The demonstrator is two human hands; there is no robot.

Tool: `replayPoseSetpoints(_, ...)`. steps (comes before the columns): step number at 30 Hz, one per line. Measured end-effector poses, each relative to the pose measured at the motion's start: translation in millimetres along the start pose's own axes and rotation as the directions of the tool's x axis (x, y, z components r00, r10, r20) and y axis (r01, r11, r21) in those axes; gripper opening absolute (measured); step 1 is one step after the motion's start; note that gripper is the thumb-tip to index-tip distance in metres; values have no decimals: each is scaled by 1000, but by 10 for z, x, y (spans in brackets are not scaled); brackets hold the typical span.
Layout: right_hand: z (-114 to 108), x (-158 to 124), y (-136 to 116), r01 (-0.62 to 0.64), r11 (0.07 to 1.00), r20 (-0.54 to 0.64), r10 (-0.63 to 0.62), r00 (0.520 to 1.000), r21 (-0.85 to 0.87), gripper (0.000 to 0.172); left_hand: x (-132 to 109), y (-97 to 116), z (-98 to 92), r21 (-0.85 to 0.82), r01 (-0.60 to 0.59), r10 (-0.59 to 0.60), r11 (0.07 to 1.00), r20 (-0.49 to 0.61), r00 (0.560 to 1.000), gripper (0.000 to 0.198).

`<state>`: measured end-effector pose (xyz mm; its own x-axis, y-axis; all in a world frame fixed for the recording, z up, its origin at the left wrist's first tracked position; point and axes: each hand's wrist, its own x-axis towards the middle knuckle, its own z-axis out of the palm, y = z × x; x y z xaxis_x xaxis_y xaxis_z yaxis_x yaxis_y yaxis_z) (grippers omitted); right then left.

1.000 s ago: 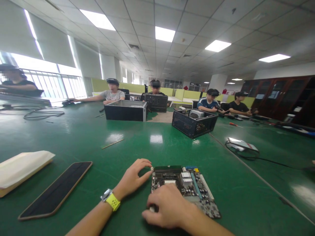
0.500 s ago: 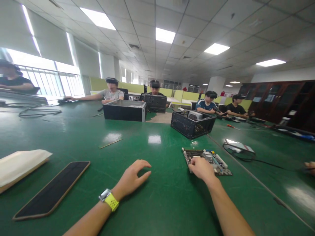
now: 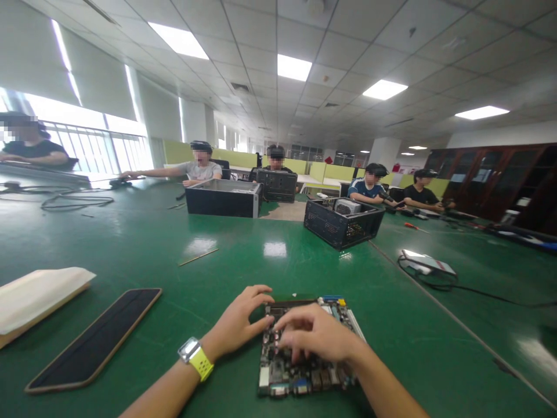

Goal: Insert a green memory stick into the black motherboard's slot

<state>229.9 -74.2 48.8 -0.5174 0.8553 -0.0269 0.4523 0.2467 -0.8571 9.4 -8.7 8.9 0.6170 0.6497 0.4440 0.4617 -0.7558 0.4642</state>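
A computer motherboard lies flat on the green table in front of me, its row of ports along the near edge. Beside its left edge is my left hand, wearing a watch with a yellow-green strap; its thumb and fingers are apart, the fingertips at the board's upper left corner. My right hand hovers over the board's middle with fingers bent and spread, hiding part of the components. Nothing shows between its fingers, and whether the lower fingertips touch the board is hidden.
A black flat panel and a cream-coloured packet lie to the left. Farther off are a thin stick, an open computer case, another case and a corded device. Several people sit around the table.
The motherboard has come left and closer, turned round, with my right hand moving along with it. That hand's fingers have spread; my left hand now meets the board's left edge.
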Motion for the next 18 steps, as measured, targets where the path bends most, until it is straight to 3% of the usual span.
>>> replayPoseSetpoints(1,-76,20,68,8,998,-171,-19,985,-68,32,-2,13,1,12,-2,2,1000,31,1000,28)
replayPoseSetpoints(2,-164,43,157,-21,985,-346,-40,937,-169,29,-5,22,5,22,-4,3,1000,63,998,32)
replayPoseSetpoints(4,-335,86,361,-144,930,-527,-61,848,-339,30,-11,29,18,36,-6,1,999,116,993,40)
replayPoseSetpoints(5,-401,102,458,-193,900,-543,-56,838,-390,33,-12,27,25,39,-4,-1,999,131,991,44)
replayPoseSetpoints(9,-467,128,667,-272,847,-494,12,869,-458,28,-10,9,32,33,4,-9,999,145,989,49)
replayPoseSetpoints(14,-385,111,641,-295,837,-493,36,869,-460,16,-7,17,-2,-16,-16,18,1000,131,991,34)
replayPoseSetpoints(18,-372,110,622,-254,862,-480,14,877,-439,14,-11,25,-11,-50,-15,21,999,108,994,38)
